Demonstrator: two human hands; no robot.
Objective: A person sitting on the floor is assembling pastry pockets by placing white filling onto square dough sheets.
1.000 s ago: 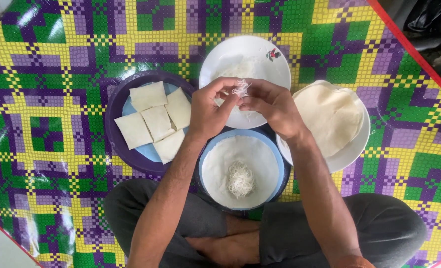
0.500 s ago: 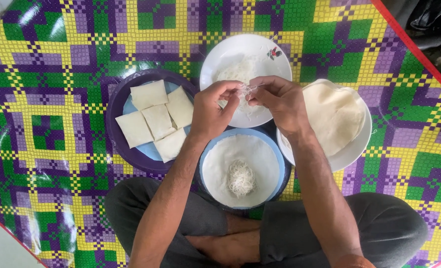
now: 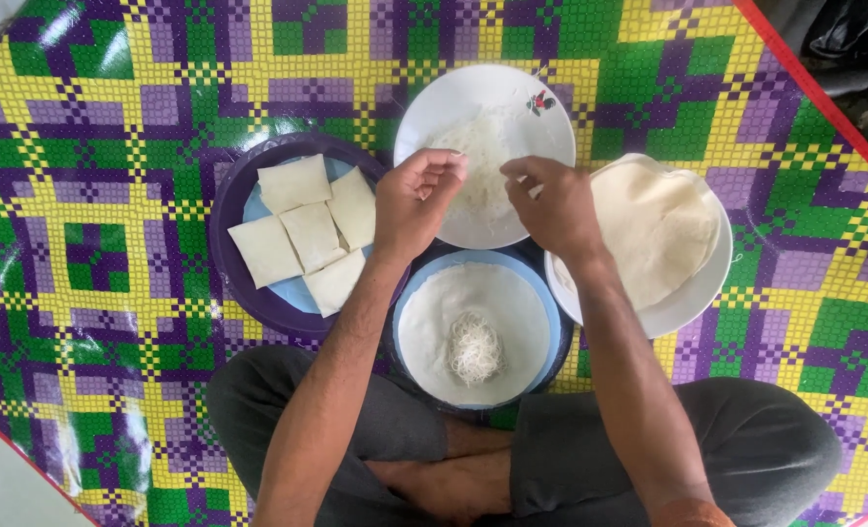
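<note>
1. The white plate [image 3: 424, 107] at the top centre holds a loose heap of fine white noodles [image 3: 481, 161], pale and stringy, spread thin across its middle; the rim carries a small red flower print.
2. The left hand [image 3: 416, 203] hovers over the plate's left edge with fingers curled inward and tips drawn together. Whether any strands are pinched there cannot be told.
3. The right hand [image 3: 549, 205] hangs over the plate's right edge, fingers bent and close together, thumb tucked toward them; what it grips, if anything, is not clear. The two hands stand apart, with the noodle heap showing between them.
4. Just below the hands sits a blue-rimmed plate [image 3: 549, 303] lined with a thin round white wrapper [image 3: 434, 322], smooth and slightly translucent. A small tuft of noodles [image 3: 476, 348] lies on the wrapper, a little below its centre.
5. To the right, a white dish [image 3: 693, 293] carries a stack of round wrappers [image 3: 654, 229], cream-coloured and soft, with wavy edges. The right forearm crosses its left rim.
6. To the left, a dark purple tray [image 3: 234, 185] holds five folded square parcels [image 3: 309, 232], flat and matte white, lying side by side and touching on a light blue liner.
7. All the dishes rest on a glossy woven mat [image 3: 92, 195] of green, yellow and purple checks. The person sits cross-legged in grey trousers [image 3: 746, 449] at the bottom, knees against the blue-rimmed plate.
</note>
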